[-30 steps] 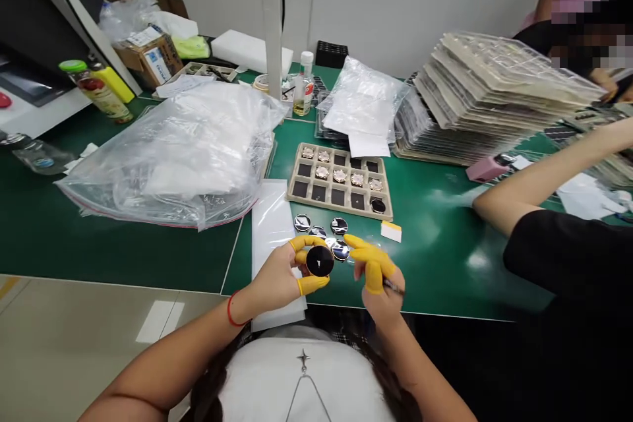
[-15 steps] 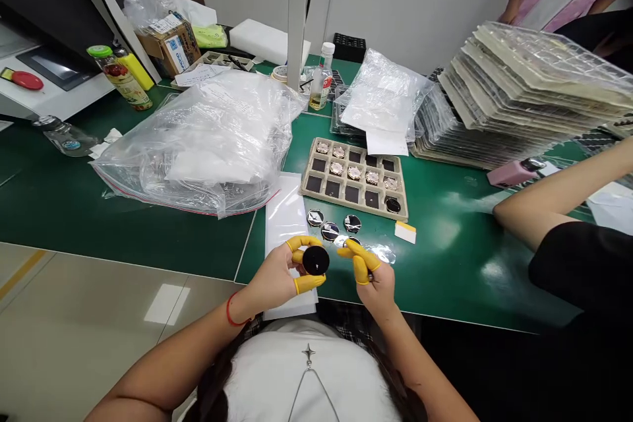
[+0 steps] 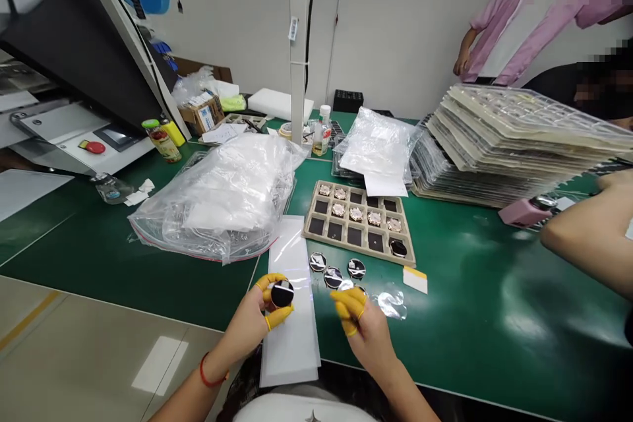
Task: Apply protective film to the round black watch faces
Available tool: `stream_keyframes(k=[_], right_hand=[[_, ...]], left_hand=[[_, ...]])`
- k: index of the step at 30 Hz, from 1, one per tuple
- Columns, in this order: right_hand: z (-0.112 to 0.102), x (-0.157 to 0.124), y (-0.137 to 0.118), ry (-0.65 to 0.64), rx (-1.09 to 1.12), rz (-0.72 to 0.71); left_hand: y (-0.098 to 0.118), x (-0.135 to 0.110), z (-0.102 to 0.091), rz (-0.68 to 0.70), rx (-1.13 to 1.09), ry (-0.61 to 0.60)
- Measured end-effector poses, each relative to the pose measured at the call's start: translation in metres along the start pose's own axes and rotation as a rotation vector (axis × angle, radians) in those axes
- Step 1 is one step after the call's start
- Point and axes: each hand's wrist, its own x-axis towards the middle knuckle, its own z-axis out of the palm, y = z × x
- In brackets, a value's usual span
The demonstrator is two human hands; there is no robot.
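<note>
Left hand (image 3: 250, 316), fingertips in yellow covers, grips a black disc (image 3: 282, 293) by its rim, thumb on the near side, glossy face up. The disc is over the plastic sleeve (image 3: 289, 353), which overhangs the table's (image 3: 484, 264) near edge. Right hand (image 3: 370, 330): yellow fingertips bunched together just short of the loose discs (image 3: 333, 277); cannot tell whether anything is pinched in them.

Step in hand, as I judge it: handling a single disc, held at the rim. Next move seems to call for the same rim hold, skin off the face, and a right hand that clears the loose discs.

Tray (image 3: 341, 247) lies beyond the loose discs; rose-gold cases (image 3: 355, 214) in some compartments, a dark disc (image 3: 398, 248) in its near right corner. Card (image 3: 415, 280) just off that corner; clear film (image 3: 392, 304) nearer the near edge.

Hard to make out: one loose disc partly behind the right fingers; underside of the held disc hidden; glare blurs the faces. Co-worker's arm (image 3: 588, 231) cut off at right.
</note>
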Motion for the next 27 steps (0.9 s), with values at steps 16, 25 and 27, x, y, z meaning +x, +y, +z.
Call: stream_keyframes(k=[16,25,27], right_hand=[[-0.004,0.010,0.009,-0.239,-0.125,-0.422],[-0.013,0.001,0.022,-0.074,-0.086,-0.151],[-0.015,-0.002,0.017,-0.003,-0.002,-0.007]], left_hand=[[0.030,0.008,0.041,0.155,0.051,-0.382],[0.032,-0.004,0.028,0.061,0.036,-0.363],[0.036,-0.008,0.024,0.061,0.068,-0.347]])
